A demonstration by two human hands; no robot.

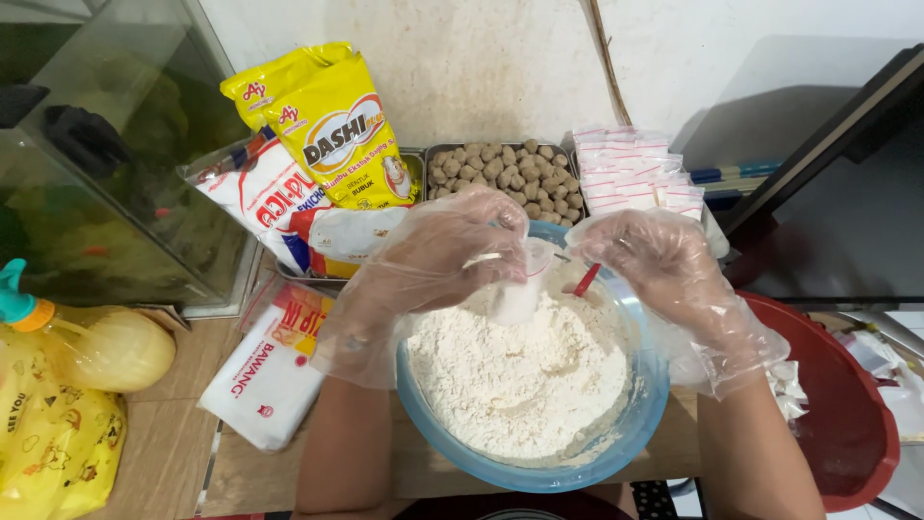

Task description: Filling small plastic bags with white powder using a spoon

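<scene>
Two gloved hands meet over a blue bowl (645, 404) of white flour (520, 371) on the worktop. The left hand (438, 255) and the right hand (650, 255) both pinch a small clear bag (520, 289) part-filled with flour, held just above the heap. A tray of brown balls (505, 169) sits beyond.

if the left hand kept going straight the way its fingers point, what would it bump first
Probably the right hand: the left hand points rightward over the blue bowl, gripping a small clear bag between them. Depth is unclear.
</scene>
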